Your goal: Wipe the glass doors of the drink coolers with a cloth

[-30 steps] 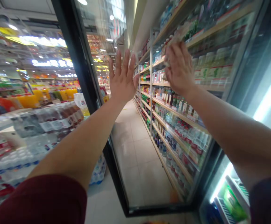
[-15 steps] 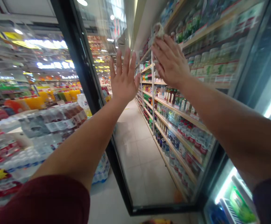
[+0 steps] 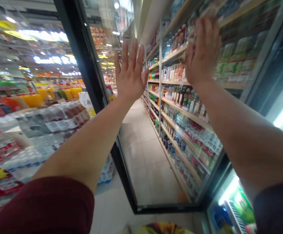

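My left hand (image 3: 131,76) lies flat with spread fingers against the glass door (image 3: 141,191), which stands open in its black frame (image 3: 90,61). Higher and to the right, my right hand (image 3: 203,53) presses a pale, crumpled cloth (image 3: 213,9) to the same pane. Most of the cloth is hidden behind the fingers; its edges show above and to the left of them. The right hand is slightly blurred.
Through the glass run long shelves (image 3: 180,83) of bottled drinks beside a tiled aisle (image 3: 141,143). Stacked packs of bottles (image 3: 58,118) stand on the left. A lit cooler interior (image 3: 236,198) with packaged goods is at the lower right.
My right hand has slid the cloth up and to the right across the glass. My left hand stays in nearly the same spot.
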The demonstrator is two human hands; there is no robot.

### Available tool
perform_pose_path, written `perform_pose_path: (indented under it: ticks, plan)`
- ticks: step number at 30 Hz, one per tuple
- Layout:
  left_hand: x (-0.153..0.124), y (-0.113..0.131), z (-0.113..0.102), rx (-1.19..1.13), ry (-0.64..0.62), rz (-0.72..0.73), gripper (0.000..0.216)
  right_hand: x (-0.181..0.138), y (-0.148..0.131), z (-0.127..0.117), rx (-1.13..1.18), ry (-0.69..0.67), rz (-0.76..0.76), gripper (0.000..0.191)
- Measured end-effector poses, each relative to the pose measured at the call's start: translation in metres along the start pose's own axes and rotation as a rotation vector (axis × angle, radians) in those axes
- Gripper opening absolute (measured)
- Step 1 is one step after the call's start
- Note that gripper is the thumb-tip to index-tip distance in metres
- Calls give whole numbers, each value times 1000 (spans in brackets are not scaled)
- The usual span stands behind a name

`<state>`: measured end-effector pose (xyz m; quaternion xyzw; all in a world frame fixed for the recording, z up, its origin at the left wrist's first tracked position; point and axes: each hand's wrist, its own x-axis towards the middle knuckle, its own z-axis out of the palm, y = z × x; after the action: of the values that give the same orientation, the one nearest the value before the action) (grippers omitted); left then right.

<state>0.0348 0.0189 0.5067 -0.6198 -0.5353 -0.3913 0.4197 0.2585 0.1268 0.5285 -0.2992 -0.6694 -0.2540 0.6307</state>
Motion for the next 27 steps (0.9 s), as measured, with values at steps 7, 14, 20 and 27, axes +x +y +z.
perform_pose_path:
  ticks: [7,14,20,27]
  plan:
    - [9,-12,14,212,21,47,81,-69,38,-4,50,-300,-325,64]
    - [21,-28,40,166,138,62,88,-108,68,-16,-25,-119,11,69]
    - [13,-19,25,103,104,74,88,-136,77,-14,0,-121,-163,64]
    - [15,-13,19,84,35,12,87,-168,77,-15,23,-290,-300,60]
